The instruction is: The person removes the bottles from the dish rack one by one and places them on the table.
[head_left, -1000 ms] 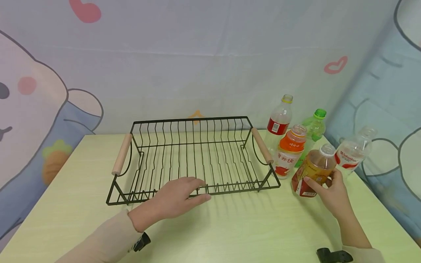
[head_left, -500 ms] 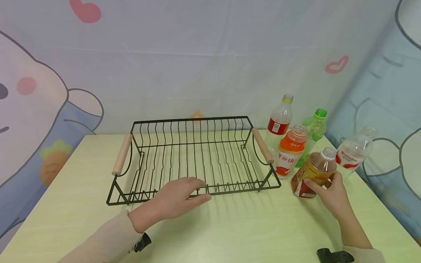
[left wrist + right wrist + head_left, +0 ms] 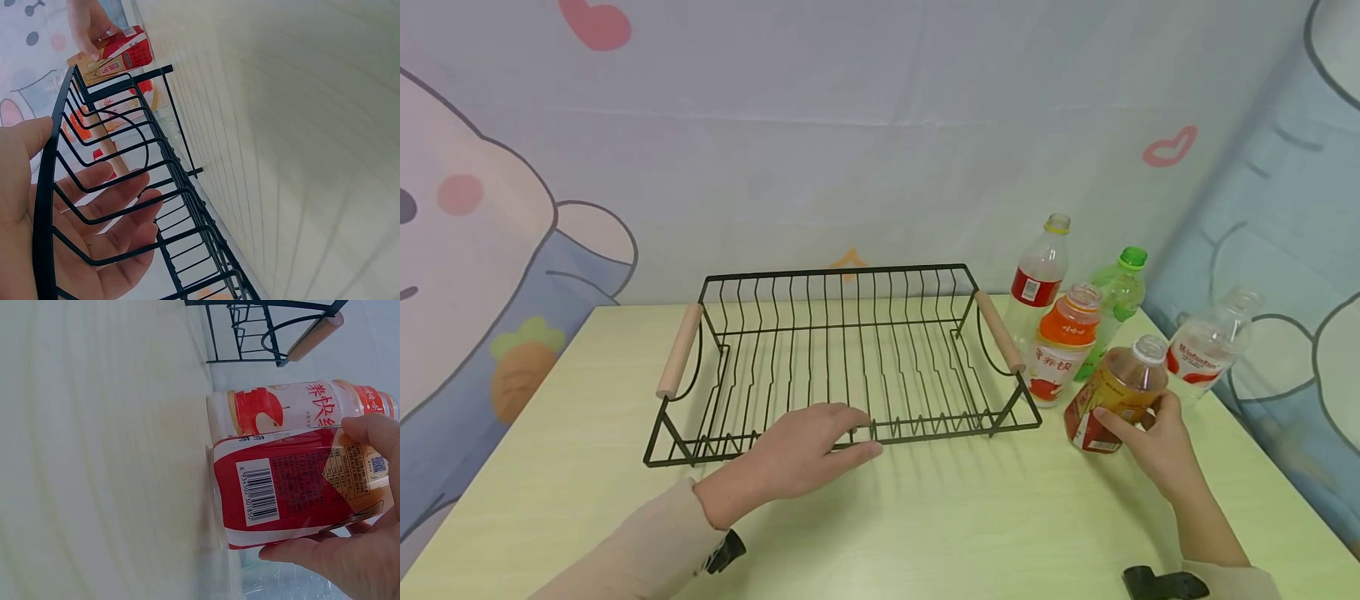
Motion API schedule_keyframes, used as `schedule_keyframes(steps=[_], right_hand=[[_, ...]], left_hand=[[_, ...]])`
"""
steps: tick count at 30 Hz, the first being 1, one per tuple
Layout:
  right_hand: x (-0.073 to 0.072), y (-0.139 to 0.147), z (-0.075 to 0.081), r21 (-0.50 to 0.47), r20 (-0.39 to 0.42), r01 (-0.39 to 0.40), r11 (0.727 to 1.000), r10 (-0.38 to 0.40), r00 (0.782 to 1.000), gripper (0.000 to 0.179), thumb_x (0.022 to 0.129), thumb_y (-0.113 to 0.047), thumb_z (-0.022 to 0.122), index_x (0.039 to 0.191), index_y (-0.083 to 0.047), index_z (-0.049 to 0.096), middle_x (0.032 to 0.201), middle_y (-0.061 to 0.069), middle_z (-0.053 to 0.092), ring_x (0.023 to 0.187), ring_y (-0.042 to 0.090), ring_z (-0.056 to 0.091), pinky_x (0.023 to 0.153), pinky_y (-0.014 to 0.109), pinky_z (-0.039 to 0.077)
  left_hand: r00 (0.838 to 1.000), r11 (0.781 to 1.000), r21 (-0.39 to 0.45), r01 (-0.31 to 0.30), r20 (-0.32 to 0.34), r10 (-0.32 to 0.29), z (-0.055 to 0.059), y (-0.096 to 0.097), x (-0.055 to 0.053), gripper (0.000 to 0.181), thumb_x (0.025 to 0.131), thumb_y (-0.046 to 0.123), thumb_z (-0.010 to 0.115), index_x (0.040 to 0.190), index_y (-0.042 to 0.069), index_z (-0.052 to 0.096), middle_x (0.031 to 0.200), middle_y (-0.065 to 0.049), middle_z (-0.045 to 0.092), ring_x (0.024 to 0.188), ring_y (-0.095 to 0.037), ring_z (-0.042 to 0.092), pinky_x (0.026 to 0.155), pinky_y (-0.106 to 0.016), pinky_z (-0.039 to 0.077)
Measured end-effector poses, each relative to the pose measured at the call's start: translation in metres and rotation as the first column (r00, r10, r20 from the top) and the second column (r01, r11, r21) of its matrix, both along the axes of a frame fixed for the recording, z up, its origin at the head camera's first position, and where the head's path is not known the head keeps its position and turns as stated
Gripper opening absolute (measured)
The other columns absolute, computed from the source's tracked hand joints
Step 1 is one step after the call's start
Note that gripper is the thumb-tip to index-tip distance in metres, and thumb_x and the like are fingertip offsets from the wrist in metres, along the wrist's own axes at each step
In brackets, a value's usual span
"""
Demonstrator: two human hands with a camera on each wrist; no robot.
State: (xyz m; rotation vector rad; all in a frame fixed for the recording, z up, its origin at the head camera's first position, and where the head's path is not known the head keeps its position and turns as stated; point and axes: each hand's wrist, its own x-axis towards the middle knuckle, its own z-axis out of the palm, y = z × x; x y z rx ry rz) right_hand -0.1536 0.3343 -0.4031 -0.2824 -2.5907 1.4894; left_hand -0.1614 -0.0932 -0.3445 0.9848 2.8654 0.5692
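Observation:
My right hand (image 3: 1159,442) grips a plastic drink bottle (image 3: 281,481) with a red and yellow label, thumb on one side and fingers round the other. The bottle stands close over the table at the right. My left hand (image 3: 805,450) lies over the front rail of a black wire dish rack (image 3: 842,327) that has wooden handles. In the left wrist view, its loosely bent fingers (image 3: 112,212) show behind the rack's wires, with the thumb right at the rail. Beside the held bottle stands an orange-topped bottle (image 3: 1055,358) with a white label.
Behind the orange-topped bottle are a clear bottle (image 3: 1034,287) with a red label and a green bottle (image 3: 1116,296). Another clear bottle (image 3: 1206,354) stands at the far right. A printed cloth (image 3: 865,167) hangs behind the pale table (image 3: 940,517).

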Motion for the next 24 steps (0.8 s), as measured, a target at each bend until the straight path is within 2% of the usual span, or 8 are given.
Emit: schedule_keyframes(steps=[7,12,18,24], right_hand=[[-0.001,0.0,0.002,-0.006,-0.002,-0.009,1.0,0.009,1.0,0.083,0.096,-0.027,0.06,0.144,0.008,0.001,0.146,0.035,0.017,0.133,0.049,0.025,0.105,0.065,0.028],[-0.002,0.001,0.008,-0.023,-0.029,-0.019,1.0,0.018,0.999,0.089,0.094,-0.029,0.063,0.146,0.006,0.0,0.149,0.035,0.015,0.137,0.051,0.021,0.107,0.064,0.023],[0.003,0.004,0.021,-0.027,-0.103,-0.027,0.999,0.024,0.994,0.094,0.093,-0.025,0.065,0.15,0.001,-0.005,0.152,0.034,0.011,0.141,0.05,0.012,0.111,0.062,0.013],[0.011,0.006,0.045,0.073,-0.225,0.021,0.997,-0.004,0.974,0.092,0.092,-0.02,0.066,0.152,-0.004,-0.001,0.154,0.029,0.016,0.145,0.038,0.014,0.118,0.046,0.009]], left_hand=[[1.0,1.0,0.001,0.003,-0.009,-0.003,0.001,0.0,0.0,0.051,0.098,0.05,0.046,0.125,0.009,0.062,0.121,-0.007,0.065,0.113,-0.024,0.06,0.094,-0.043,0.048],[1.0,1.0,-0.001,-0.002,0.005,0.002,0.003,0.0,0.0,0.05,0.098,0.049,0.047,0.125,0.009,0.061,0.122,-0.007,0.064,0.114,-0.024,0.059,0.093,-0.043,0.048],[0.999,1.0,0.012,-0.01,0.049,0.009,0.004,-0.001,-0.001,0.051,0.098,0.049,0.046,0.127,0.009,0.06,0.124,-0.007,0.063,0.116,-0.025,0.058,0.095,-0.045,0.047],[0.995,0.999,0.035,-0.004,0.098,0.0,0.009,-0.001,-0.003,0.051,0.099,0.048,0.046,0.13,0.009,0.057,0.127,-0.01,0.062,0.118,-0.026,0.058,0.097,-0.046,0.046]])
